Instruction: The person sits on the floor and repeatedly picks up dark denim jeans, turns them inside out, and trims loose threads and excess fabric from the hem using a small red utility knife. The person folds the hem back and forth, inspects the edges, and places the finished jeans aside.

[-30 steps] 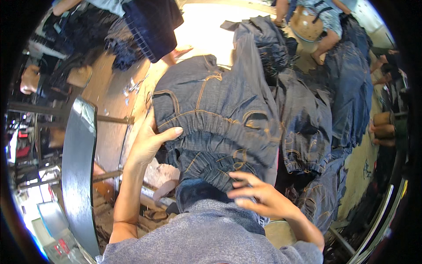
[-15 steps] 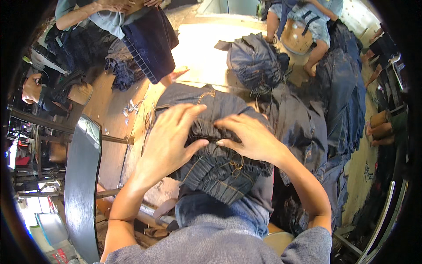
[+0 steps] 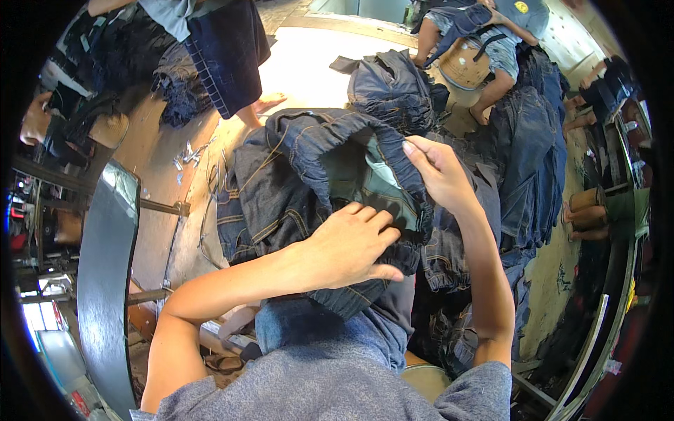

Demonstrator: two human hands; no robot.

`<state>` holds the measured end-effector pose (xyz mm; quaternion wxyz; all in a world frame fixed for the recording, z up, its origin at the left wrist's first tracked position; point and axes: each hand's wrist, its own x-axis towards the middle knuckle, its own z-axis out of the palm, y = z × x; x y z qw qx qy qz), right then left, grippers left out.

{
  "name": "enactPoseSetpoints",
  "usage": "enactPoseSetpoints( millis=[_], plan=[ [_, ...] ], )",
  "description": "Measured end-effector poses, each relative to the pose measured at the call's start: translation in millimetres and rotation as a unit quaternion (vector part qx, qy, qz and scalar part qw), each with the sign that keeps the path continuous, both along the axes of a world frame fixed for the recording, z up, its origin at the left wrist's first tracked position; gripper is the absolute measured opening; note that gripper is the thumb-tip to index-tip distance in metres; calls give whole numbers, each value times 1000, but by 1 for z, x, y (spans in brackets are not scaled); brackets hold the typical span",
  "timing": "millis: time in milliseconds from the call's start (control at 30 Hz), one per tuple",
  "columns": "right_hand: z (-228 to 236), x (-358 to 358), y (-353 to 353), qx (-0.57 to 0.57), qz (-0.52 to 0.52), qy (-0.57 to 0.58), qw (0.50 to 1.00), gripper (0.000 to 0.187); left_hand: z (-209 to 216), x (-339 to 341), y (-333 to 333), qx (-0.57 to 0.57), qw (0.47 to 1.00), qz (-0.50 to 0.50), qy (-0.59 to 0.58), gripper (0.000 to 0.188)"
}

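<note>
Across my lap lies a pair of dark denim trousers (image 3: 270, 189) with a gathered elastic waistband (image 3: 305, 158) and tan stitching. The waist gapes, showing pale green-grey lining and a small white patch (image 3: 382, 170) inside. At the right side of the opening, my right hand (image 3: 441, 172) pinches the waistband between thumb and fingers. My left hand (image 3: 358, 245) lies over the near side of the waist, its fingers bent toward the opening and its thumb spread apart. Another folded denim piece (image 3: 347, 298) sits under that hand.
More denim garments (image 3: 393, 88) lie in a heap ahead, and a long pile (image 3: 530, 161) runs along the right. A dark curved board (image 3: 109, 281) stands at my left. One person (image 3: 225, 56) stands ahead left; another sits (image 3: 502, 63) ahead right. Scraps (image 3: 189, 156) litter the floor.
Both hands have left the bunched waistband. The trousers are now spread, with the waist gaping. My right hand has moved right and up onto its edge; my left has swung rightward across the cloth.
</note>
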<state>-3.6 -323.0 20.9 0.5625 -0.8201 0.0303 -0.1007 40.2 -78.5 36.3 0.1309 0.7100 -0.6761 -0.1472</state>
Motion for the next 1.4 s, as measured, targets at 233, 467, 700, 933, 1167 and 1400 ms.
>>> enactPoseSetpoints(
  millis=[233,467,700,933,1167,1400],
  plan=[
    [5,-9,7,41,-1,45,998,30,-11,-5,7,-66,998,11,-21,78],
    [-21,11,-26,-123,-50,-86,987,23,33,19,37,-166,982,35,-80,60],
    [71,47,-161,-362,-309,-67,877,43,77,56,97,-15,995,95,-28,53],
    [108,43,-112,-362,-293,-169,868,26,35,19,72,-4,989,119,-89,66],
    [28,32,6,-330,15,67,942,29,32,42,47,53,985,126,-101,22],
    [-9,-5,36,-99,90,70,989,54,26,47,13,-112,964,202,-130,14]
  ],
)
